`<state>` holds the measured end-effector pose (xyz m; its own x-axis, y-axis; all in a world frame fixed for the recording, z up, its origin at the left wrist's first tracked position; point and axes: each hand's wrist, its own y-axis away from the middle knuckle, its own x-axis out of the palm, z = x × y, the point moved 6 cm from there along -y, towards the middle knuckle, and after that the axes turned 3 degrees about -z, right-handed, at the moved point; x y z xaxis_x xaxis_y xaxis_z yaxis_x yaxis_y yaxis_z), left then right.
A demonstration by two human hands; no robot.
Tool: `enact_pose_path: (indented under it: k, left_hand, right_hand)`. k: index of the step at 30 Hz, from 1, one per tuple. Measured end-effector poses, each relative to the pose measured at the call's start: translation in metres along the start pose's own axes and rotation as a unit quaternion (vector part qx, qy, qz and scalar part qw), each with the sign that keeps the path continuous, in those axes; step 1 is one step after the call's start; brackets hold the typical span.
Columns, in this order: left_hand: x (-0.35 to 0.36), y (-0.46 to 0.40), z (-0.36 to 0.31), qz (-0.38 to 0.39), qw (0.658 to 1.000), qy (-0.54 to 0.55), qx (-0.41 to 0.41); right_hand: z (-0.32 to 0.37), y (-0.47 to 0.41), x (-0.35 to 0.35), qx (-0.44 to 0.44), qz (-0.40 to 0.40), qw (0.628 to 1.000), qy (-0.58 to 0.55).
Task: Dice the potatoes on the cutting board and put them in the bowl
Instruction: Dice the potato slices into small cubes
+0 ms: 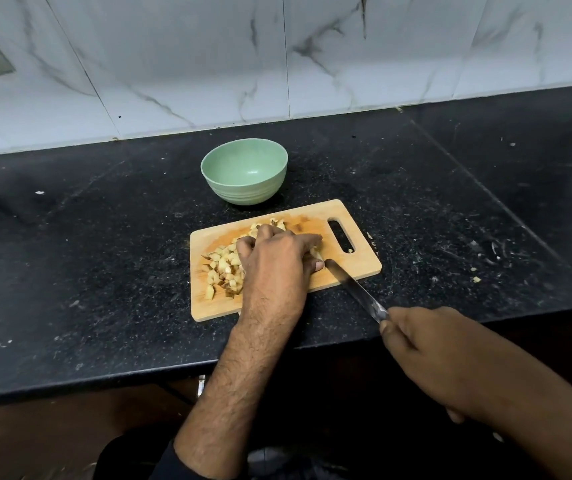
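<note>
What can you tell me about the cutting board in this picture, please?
The cutting board is a pale wooden rectangle with rounded corners and a slot handle at its right end. It lies flat, slightly turned, on the black speckled counter, just in front of the green bowl. Diced potato pieces cover its left half. The left hand rests on it, and the knife tip reaches over it.

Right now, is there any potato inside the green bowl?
No, the green bowl looks empty, and the diced potatoes all lie on the cutting board.
</note>
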<state>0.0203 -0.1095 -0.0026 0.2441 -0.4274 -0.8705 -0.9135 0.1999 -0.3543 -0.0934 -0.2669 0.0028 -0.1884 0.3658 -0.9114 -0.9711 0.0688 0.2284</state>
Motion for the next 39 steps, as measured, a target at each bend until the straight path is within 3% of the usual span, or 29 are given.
enact_pose_path:
  k: [11,19,39]
  left_hand:
    - [0.003,0.006,0.006,0.030,1.000,0.008,-0.006]
    - [-0.001,0.010,0.004,-0.016,0.998,0.052,-0.040]
    - [-0.004,0.001,0.005,-0.003,0.998,0.045,-0.055]
  right_hand:
    - [-0.002,-0.004,-0.005,0.006,-0.047,0.999,-0.005]
    - [-0.003,-0.008,0.003,0.006,-0.045,0.999,-0.006]
    - [0.000,-0.013,0.004,-0.008,-0.079,0.997,-0.016]
